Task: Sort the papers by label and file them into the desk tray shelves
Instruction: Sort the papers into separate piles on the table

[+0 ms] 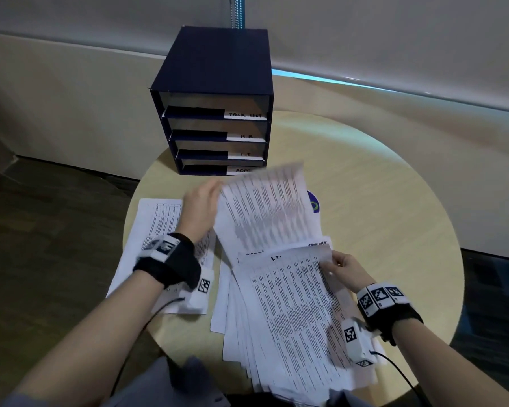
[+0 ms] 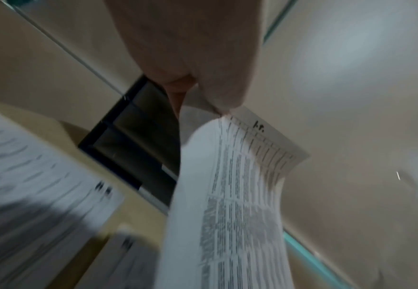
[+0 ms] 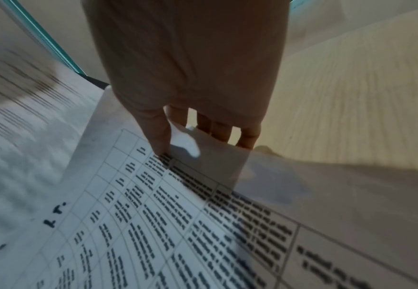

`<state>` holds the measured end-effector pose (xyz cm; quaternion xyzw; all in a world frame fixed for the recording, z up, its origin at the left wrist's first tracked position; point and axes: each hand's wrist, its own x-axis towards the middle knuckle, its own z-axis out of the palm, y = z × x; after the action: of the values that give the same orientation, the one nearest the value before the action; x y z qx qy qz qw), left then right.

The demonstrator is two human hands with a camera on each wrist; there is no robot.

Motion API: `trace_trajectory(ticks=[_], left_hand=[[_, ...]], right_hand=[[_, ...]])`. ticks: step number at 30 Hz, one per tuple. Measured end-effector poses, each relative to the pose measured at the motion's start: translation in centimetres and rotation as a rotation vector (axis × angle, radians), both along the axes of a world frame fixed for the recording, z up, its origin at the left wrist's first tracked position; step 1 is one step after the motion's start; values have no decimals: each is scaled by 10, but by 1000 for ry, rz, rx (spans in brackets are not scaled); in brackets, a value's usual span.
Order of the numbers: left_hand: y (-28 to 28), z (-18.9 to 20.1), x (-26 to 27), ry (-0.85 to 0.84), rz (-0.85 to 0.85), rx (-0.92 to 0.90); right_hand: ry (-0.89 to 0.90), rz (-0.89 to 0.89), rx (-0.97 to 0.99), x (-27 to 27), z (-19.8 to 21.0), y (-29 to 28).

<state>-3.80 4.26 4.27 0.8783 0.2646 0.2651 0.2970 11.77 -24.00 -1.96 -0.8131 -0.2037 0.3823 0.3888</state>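
Dark blue card forms the desk tray (image 1: 215,63), which is set at the far side of a round wooden table (image 1: 394,201); four shelves are labelled, from the top, TASK LIST, H.R, I.T and a partly hidden ADM. One printed sheet (image 1: 265,210) is held raised off the table, pinched at its corner by the left hand (image 1: 201,208), thumb against fingers. A fanned stack of papers (image 1: 291,318) is spread on the table near the front edge, and its top sheet, marked I.T, is lifted at the right edge by the right hand (image 1: 345,267), thumb above and fingers beneath. A second pile (image 1: 156,227) is laid flat under the left wrist.
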Motion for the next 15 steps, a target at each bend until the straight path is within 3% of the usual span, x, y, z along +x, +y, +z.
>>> trace_trajectory(ticks=[4,7,11,15], left_hand=[[52,45,-10,-270,237,-258],[72,57,-23,-344,218,-499],[45,49,-32,-126,42,-580],[8,7,-34,134,-140,-604]], right_hand=[[44,-97,-21,-6,2,1],[108,-191,-2,-5,-2,0],[151,-204,-6,1,-6,-3],[191,-186,-27,8,-6,-7]])
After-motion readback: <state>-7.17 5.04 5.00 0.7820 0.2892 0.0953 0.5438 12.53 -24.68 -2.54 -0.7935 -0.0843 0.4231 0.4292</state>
